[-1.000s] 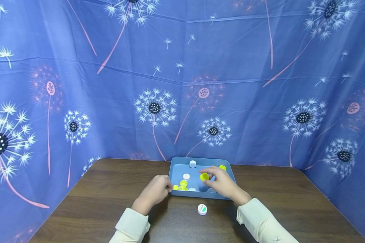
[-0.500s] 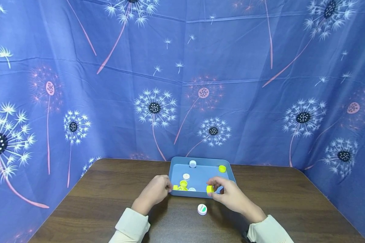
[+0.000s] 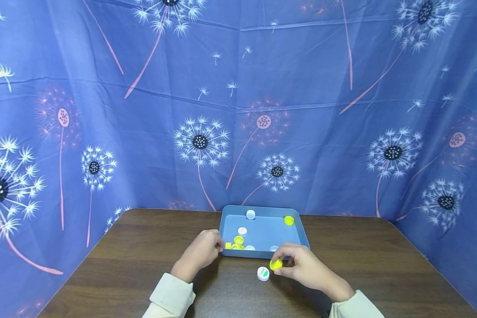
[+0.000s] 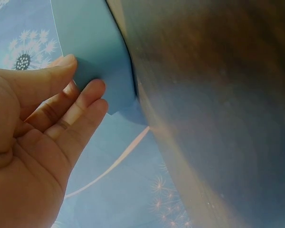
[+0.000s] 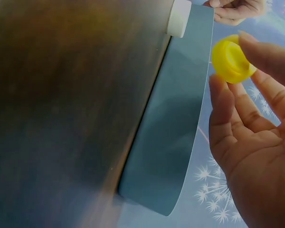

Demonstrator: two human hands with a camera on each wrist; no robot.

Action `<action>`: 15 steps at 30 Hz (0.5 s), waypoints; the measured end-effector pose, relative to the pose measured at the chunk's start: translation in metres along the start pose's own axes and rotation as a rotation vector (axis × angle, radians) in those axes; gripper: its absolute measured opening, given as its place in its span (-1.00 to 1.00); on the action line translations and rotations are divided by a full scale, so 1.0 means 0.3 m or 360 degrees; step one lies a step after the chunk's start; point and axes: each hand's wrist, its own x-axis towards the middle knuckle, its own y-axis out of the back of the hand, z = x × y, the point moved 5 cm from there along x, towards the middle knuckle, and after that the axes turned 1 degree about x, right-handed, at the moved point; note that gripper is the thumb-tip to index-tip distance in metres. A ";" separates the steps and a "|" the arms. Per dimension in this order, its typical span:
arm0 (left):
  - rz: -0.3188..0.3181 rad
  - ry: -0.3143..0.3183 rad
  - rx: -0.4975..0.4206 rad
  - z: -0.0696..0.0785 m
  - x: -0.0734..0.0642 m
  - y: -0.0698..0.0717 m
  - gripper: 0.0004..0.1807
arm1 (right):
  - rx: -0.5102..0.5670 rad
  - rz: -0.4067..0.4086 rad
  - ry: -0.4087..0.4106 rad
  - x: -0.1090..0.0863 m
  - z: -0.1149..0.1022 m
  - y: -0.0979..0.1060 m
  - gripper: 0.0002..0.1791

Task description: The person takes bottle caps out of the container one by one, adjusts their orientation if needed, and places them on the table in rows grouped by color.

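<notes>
A yellow bottle cap is pinched between the thumb and fingers of my right hand, in front of the blue tray's near wall. The right wrist view shows this yellow cap held at the fingertips. Just left of it, a white cap with a green mark lies on the table. My left hand grips the blue tray at its near left corner. In the left wrist view, thumb and fingers of the left hand meet at the rim of the tray.
Inside the tray are several yellow caps at the near left, a yellow cap at the far right and several white caps. The brown wooden table ends at a blue dandelion-print cloth.
My right hand has carried the yellow cap from above the tray toward me, over the near wall, to beside the white cap on the table. The left hand has stayed at the tray corner.
</notes>
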 end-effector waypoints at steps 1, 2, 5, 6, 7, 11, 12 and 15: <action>0.0001 -0.0003 0.0000 0.001 -0.001 0.000 -0.83 | 0.0012 -0.0018 -0.0012 -0.004 0.002 -0.001 -0.79; 0.0002 -0.0005 -0.0001 0.002 -0.001 -0.002 -0.83 | 0.0021 -0.0033 -0.0021 -0.008 0.004 -0.001 -0.79; 0.0005 -0.0017 0.0003 0.004 -0.001 -0.004 -0.83 | 0.0042 -0.0074 -0.0056 -0.021 0.013 0.002 -0.79; 0.0004 -0.0019 0.0003 0.005 -0.001 -0.004 -0.83 | 0.0045 -0.0088 -0.0073 -0.025 0.016 0.004 -0.79; 0.0002 -0.0017 0.0004 0.004 -0.001 -0.005 -0.83 | 0.0048 -0.0100 -0.0096 -0.028 0.020 0.006 -0.79; 0.0007 -0.0026 0.0016 0.003 0.001 -0.004 -0.82 | 0.0020 -0.0150 -0.0173 -0.031 0.032 0.011 -0.80; 0.0009 -0.0025 0.0019 0.002 0.001 -0.004 -0.82 | -0.0005 -0.0157 -0.0179 -0.030 0.033 0.010 -0.80; 0.0012 -0.0022 0.0026 -0.002 0.001 -0.004 -0.82 | -0.0094 -0.0165 -0.0172 -0.025 0.032 0.006 -0.80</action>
